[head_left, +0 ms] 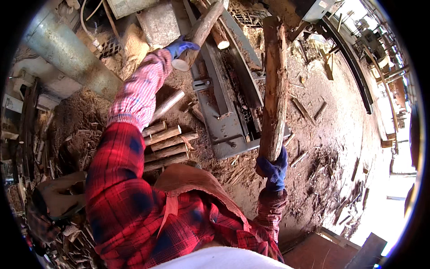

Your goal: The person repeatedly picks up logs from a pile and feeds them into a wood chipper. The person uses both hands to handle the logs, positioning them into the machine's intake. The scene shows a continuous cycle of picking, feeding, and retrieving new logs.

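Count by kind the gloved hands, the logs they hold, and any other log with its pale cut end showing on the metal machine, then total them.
Gloved hands: 2 (left hand, right hand)
Held logs: 2 (left-hand log, right-hand log)
Unheld log on the metal machine: 1
Total: 5

Rough wooden log (274,89), smooth metal frame (220,142)
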`<state>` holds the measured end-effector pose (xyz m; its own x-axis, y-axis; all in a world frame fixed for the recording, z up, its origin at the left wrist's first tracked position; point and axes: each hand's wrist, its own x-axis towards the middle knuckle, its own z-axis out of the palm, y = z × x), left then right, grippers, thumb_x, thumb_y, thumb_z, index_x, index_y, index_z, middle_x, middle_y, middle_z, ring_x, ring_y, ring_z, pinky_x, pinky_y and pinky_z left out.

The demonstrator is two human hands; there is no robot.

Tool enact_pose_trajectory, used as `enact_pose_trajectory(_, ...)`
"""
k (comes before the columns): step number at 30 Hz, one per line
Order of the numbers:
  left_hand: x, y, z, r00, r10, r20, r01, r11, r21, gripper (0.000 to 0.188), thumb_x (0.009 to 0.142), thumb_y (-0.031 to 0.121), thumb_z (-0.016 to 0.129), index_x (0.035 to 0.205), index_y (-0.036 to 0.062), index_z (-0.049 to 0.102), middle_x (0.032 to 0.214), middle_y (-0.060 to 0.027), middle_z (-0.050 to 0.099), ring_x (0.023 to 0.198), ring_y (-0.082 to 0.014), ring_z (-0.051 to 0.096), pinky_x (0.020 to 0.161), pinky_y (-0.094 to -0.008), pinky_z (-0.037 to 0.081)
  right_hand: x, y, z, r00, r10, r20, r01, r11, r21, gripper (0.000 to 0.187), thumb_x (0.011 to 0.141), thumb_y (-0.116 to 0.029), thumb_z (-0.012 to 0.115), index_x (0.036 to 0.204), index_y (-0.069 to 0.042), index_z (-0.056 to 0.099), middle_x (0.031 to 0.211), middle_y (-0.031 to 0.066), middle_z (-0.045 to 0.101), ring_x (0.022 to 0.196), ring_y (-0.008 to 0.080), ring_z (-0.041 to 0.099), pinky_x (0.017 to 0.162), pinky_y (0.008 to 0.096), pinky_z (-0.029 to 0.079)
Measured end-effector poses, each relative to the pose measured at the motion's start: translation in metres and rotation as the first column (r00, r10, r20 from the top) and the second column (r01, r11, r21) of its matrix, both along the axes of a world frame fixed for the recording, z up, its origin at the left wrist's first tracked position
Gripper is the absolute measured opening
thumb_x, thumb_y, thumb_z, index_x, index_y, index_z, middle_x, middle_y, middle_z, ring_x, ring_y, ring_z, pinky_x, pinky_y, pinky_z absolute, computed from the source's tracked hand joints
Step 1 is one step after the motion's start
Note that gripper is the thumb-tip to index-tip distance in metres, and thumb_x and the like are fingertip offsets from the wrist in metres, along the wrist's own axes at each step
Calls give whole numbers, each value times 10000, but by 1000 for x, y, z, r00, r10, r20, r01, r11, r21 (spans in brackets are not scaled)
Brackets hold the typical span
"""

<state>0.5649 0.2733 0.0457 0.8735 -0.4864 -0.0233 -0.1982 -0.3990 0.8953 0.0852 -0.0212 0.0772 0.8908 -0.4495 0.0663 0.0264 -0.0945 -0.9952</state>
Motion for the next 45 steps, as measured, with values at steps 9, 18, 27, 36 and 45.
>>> enact_pose_trajectory(9, -97, 79, 121, 987, 105, -119, -151, 854, -498, 755, 678, 267, 775, 1323, 35, 457, 1087, -118, 607, 980, -255, 599, 878, -362, 493, 103, 27, -6, 939, -174, -297, -131, 618, -775, 837, 665, -417, 744, 1352, -59, 428, 1132, 237, 577, 1033, 367, 587, 875, 441, 480)
enact_pose_trajectory(18, -153, 65, 212, 982, 106, 157, -9, 853, -522, 594, 793, 305, 708, 1275, 46, 477, 1116, -92, 602, 949, -226, 592, 841, -323, 479, 141, 16, 14, 902, -147, -405, -240, 609, -756, 640, 672, -435, 721, 1198, -109, 555, 908, 189, 667, 884, 353, 649, 769, 428, 520)
enact_pose_trajectory(27, -211, -8, -44, 964, -72, -255, -20, 940, -340, 989, 786, 29, 701, 1494, 114, 16, 1309, -130, 464, 1098, -231, 529, 933, -350, 468, 202, 20, -26, 892, -156, -425, -211, 688, -695, 740, 659, -461, 680, 1249, -67, 470, 1132, 237, 586, 1023, 369, 596, 857, 440, 493)
enact_pose_trajectory(36, -311, 83, -132, 877, -74, -475, -133, 912, -388, 420, 852, 266, 623, 1190, 19, 584, 1129, -80, 610, 1010, -194, 579, 901, -329, 474, 109, 97, -38, 996, -8, 85, 67, 688, -722, 917, 734, -562, 650, 1347, 55, 362, 1366, 291, 397, 1262, 399, 408, 1038, 436, 357)
enact_pose_trajectory(45, -480, 71, -118, 680, -119, -724, -387, 780, -492, 693, 816, 292, 676, 1364, 6, 364, 1220, -119, 541, 1055, -210, 564, 899, -344, 492, -79, 226, -50, 894, 422, 149, -438, 753, 492, 893, 828, -187, 715, 1478, -98, 110, 1265, 111, 496, 1153, 172, 472, 990, 319, 398)
